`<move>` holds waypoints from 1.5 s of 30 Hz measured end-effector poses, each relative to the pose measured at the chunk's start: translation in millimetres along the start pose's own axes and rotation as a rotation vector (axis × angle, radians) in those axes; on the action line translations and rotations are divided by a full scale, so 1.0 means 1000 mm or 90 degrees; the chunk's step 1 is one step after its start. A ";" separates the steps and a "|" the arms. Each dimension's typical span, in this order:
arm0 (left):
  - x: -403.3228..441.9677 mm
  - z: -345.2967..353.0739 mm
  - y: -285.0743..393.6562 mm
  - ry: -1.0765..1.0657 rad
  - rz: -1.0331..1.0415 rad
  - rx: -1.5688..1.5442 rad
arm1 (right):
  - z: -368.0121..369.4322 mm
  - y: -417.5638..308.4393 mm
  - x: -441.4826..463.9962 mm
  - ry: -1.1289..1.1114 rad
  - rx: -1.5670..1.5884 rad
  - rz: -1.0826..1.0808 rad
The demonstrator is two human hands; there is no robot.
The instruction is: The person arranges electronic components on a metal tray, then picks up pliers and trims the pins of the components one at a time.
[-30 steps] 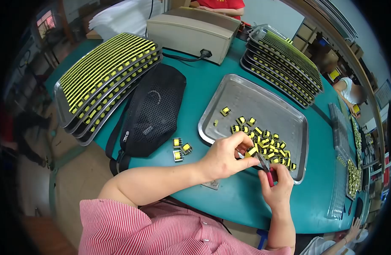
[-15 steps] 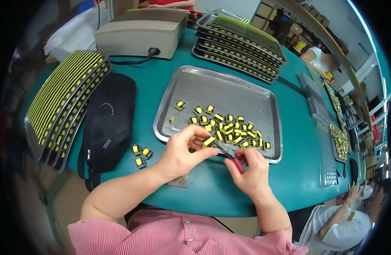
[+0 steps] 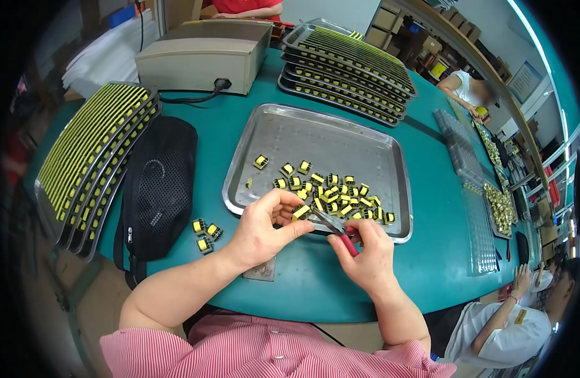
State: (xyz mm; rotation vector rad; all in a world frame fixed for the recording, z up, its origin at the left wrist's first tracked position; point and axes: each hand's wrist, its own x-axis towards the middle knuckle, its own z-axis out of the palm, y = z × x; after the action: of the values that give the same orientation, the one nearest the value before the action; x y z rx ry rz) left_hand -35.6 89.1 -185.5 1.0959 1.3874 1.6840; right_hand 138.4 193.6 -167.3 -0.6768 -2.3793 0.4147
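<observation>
My left hand is closed at the fingertips on a small yellow-and-black transformer, held above the near edge of the metal tray. Red-handled pliers are gripped in my right hand, with their jaws pointing up and left, close by the transformer. Whether the jaws touch it I cannot tell. Several loose transformers lie in a heap in the tray's near half, just beyond both hands. On the green table, left of my left hand, are several more transformers.
A black mesh bag lies left of the tray, beside stacked trays of transformers. Behind stand a beige machine and another tray stack. Clear plastic trays line the right side, where co-workers sit.
The whole view has shifted slightly. My hands keep nearly the same pose, with the transformer in the left and the pliers in the right; the plier jaws show slightly farther left.
</observation>
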 end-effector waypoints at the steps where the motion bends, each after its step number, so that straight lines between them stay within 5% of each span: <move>1: 0.000 0.000 0.000 0.001 -0.001 0.009 | 0.000 0.000 0.000 -0.002 -0.002 -0.004; 45: -0.007 0.003 0.011 0.022 0.095 0.212 | -0.002 0.001 0.001 0.045 -0.090 -0.089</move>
State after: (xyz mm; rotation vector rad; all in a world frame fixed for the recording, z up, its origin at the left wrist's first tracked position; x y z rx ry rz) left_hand -30.0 81.4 -175.5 1.3883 1.6870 1.6165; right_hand 139.8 195.2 -165.7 -0.5733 -2.3862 0.1602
